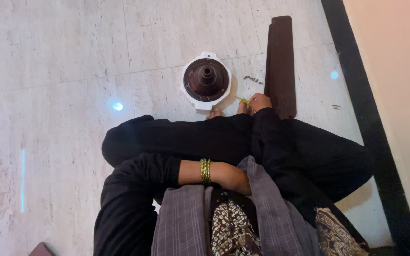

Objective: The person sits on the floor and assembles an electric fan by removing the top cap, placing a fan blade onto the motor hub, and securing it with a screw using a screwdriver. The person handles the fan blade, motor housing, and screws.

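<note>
While the person sits cross-legged on the marble floor (62,71), the right hand (260,101) reaches out at one o'clock, fingers closed around a thin yellow tool (243,100), its tip pointing toward eleven o'clock at the fan motor (206,79). That motor, dark brown in a white housing, lies face up at twelve o'clock just beyond the bare toes (216,113), probably kept close for easy reach. A brown blade (281,66) lies flat at one o'clock, beside the hand, with small screws (253,79) gathered between blade and motor. The left hand (233,178), bangles (205,171) on its wrist, rests against the lap; its fingers are hidden, so its grip cannot be told.
</note>
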